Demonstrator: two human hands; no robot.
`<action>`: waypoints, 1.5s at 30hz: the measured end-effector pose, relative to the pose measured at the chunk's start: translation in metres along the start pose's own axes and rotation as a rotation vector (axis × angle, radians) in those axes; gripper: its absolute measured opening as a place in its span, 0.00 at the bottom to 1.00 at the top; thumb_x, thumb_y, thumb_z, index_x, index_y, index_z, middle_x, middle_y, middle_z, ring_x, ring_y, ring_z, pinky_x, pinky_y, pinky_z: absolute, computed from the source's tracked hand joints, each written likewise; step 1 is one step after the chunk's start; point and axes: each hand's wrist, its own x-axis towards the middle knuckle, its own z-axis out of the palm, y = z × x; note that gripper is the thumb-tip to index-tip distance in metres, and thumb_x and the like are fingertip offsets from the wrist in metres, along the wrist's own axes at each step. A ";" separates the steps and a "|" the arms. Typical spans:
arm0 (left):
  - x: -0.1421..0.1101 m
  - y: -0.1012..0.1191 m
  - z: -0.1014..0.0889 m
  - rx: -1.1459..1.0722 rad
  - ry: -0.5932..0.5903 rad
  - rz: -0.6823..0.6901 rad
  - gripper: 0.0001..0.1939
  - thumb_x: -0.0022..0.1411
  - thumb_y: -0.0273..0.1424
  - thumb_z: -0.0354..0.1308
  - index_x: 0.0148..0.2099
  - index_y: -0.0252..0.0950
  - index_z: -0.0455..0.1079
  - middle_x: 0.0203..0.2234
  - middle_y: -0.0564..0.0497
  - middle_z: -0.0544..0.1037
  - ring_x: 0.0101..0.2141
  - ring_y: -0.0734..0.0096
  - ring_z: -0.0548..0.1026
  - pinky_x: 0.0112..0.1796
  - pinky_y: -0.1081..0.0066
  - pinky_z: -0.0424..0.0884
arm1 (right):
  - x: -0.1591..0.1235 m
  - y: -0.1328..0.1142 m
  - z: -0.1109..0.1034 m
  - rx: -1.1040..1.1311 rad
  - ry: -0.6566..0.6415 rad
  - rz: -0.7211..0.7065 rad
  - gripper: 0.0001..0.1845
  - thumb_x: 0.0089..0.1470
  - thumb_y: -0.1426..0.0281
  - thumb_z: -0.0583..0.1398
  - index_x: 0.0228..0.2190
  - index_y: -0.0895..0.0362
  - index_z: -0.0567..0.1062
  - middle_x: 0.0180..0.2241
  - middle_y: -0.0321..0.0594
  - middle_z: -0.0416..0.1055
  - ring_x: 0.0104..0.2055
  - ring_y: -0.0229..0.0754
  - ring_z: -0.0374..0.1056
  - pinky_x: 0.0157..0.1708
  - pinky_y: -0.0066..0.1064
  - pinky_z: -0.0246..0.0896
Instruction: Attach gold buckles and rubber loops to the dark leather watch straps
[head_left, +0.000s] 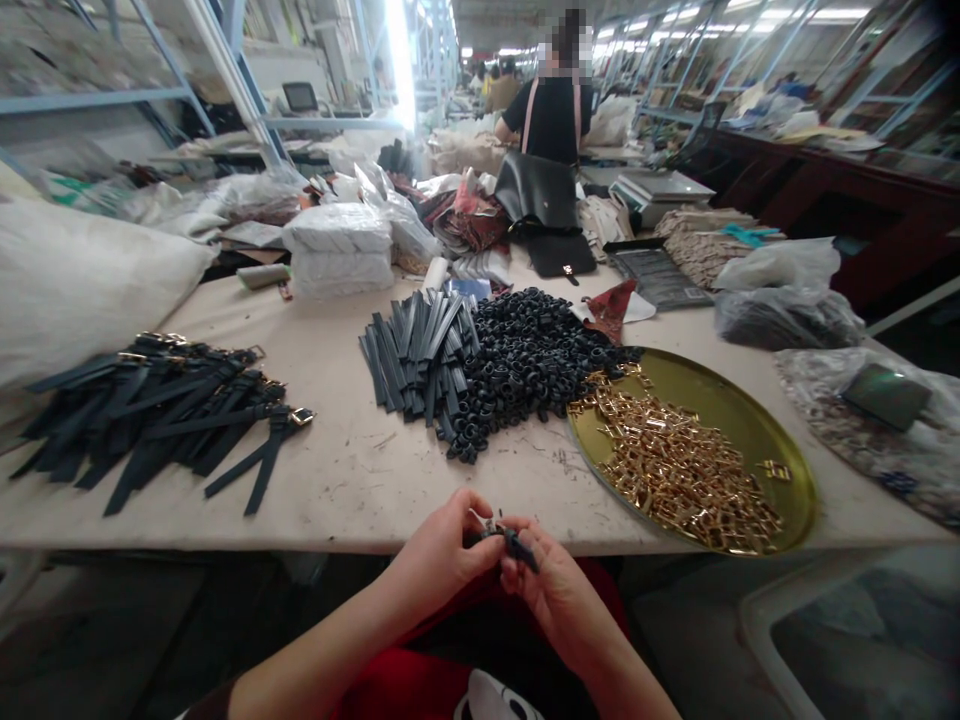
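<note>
My left hand (pixel 454 540) and my right hand (pixel 538 570) meet at the front edge of the table, both closed on one dark strap (pixel 519 548). A small metal piece shows between the fingertips, mostly hidden. Beyond my hands lies a heap of small dark loops (pixel 517 370), with flat dark strips (pixel 420 350) stacked against its left side. To the right, a round gold tray (pixel 731 400) holds many gold buckles (pixel 675 460) and overhangs the table edge slightly. Far left is a pile of dark straps with buckles fitted (pixel 165 400).
The pale table (pixel 337 480) carries plastic-wrapped white packs (pixel 337 250) at the back and a big white bag (pixel 82 290) at the left. A black bag flap (pixel 536 200) lies behind the heap. Clear bags (pixel 787 300) sit at the right. A person (pixel 551 120) stands further off.
</note>
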 end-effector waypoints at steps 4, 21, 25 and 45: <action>-0.001 0.005 -0.004 0.201 0.017 -0.013 0.12 0.52 0.39 0.54 0.34 0.35 0.64 0.26 0.54 0.72 0.27 0.72 0.67 0.27 0.74 0.59 | -0.001 0.000 0.000 -0.030 -0.107 0.095 0.14 0.43 0.61 0.63 0.26 0.60 0.70 0.20 0.32 0.63 0.21 0.29 0.54 0.21 0.21 0.48; -0.001 -0.002 -0.007 -0.439 -0.289 -0.077 0.12 0.52 0.32 0.53 0.39 0.31 0.66 0.26 0.52 0.72 0.27 0.76 0.68 0.29 0.76 0.62 | 0.008 -0.009 -0.019 -0.829 0.196 -0.357 0.11 0.45 0.61 0.59 0.30 0.55 0.69 0.20 0.31 0.64 0.22 0.34 0.58 0.22 0.25 0.53; -0.002 -0.004 -0.003 -0.463 -0.347 -0.156 0.12 0.50 0.32 0.55 0.37 0.31 0.67 0.27 0.52 0.73 0.25 0.76 0.69 0.29 0.75 0.63 | 0.000 -0.012 -0.026 -0.871 0.078 -0.264 0.09 0.46 0.63 0.58 0.25 0.56 0.69 0.17 0.29 0.61 0.20 0.31 0.54 0.20 0.23 0.47; -0.005 -0.003 0.006 -0.163 -0.382 -0.123 0.11 0.53 0.32 0.48 0.35 0.32 0.68 0.24 0.52 0.74 0.23 0.75 0.70 0.25 0.77 0.63 | -0.012 -0.002 -0.031 -1.137 0.102 -0.405 0.07 0.50 0.65 0.54 0.26 0.55 0.68 0.22 0.33 0.65 0.24 0.35 0.60 0.25 0.26 0.53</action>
